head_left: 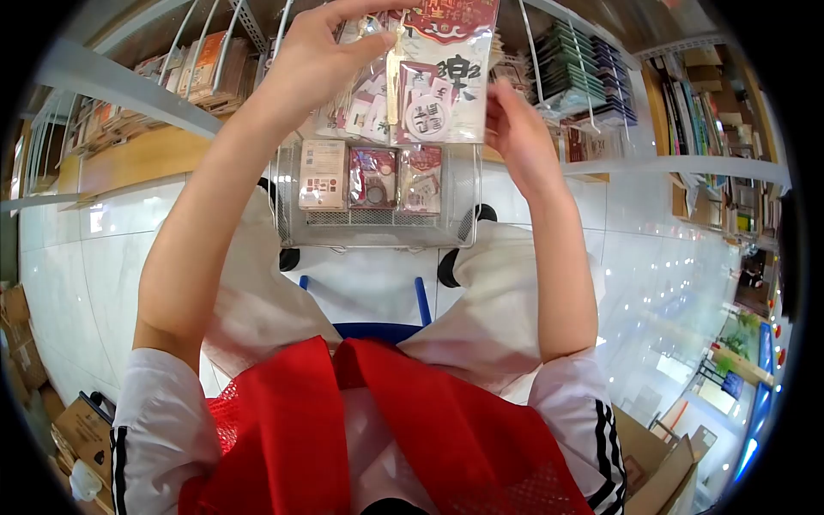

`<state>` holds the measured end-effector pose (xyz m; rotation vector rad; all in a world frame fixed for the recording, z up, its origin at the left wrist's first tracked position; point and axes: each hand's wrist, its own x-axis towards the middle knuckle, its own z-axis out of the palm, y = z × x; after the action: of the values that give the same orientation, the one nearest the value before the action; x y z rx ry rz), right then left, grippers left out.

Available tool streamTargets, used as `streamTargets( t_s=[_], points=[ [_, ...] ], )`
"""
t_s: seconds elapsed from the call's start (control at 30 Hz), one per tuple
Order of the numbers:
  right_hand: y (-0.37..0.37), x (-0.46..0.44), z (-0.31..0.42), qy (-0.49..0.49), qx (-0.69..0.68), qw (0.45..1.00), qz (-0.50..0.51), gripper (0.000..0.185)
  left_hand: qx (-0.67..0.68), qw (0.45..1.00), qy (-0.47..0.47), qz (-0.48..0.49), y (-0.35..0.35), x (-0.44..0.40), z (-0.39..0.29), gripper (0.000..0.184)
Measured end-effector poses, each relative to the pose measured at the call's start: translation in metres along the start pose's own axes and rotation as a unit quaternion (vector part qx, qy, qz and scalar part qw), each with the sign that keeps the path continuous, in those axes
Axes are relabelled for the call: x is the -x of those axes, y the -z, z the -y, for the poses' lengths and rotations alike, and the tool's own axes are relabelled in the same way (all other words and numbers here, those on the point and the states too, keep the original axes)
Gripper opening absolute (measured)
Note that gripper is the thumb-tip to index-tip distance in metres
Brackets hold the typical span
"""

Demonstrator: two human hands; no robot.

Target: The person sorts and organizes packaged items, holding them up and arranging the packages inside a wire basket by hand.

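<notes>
My left hand (330, 53) is closed on a flat packet of stickers or cards (463, 103) in clear wrap, its thumb over the front. The packet has a red top, large dark brush characters and a round white label. Another clear packet of small pink and white pieces (365, 107) lies against its left side. At the packet's right edge is my right hand (522, 129), fingers curled and slightly blurred; whether they grip it I cannot tell. Below, a wire mesh basket (386, 236) holds a white boxed packet (323, 176), a red packet (372, 178) and a pink-red packet (421, 178).
Shelves with wire dividers hold packed stationery (210, 69) at the left and stacks of dark green packs (566, 69) at the right. Books (678, 94) stand farther right. A blue stool (378, 330) is under me, and cardboard boxes (86, 429) sit at lower left.
</notes>
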<state>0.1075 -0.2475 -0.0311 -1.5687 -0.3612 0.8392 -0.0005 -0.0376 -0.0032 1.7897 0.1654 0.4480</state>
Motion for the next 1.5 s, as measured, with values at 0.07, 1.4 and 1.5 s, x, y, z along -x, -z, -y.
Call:
streamTargets(
  t_s=[0.07, 1.4, 1.5],
  points=[
    [-0.008, -0.004, -0.003, 0.034, -0.067, 0.997, 0.003, 0.025, -0.043, 0.999, 0.016, -0.001, -0.005, 0.002, 0.002, 0.031],
    [-0.009, -0.024, -0.017, 0.282, -0.054, 0.937, -0.197, 0.062, -0.164, 0.984, 0.065, 0.032, -0.031, 0.015, 0.021, 0.026],
    [0.018, -0.031, -0.002, 0.301, -0.011, 0.942, -0.145, 0.048, -0.177, 0.981, 0.019, 0.078, -0.025, 0.013, 0.024, 0.025]
  ],
)
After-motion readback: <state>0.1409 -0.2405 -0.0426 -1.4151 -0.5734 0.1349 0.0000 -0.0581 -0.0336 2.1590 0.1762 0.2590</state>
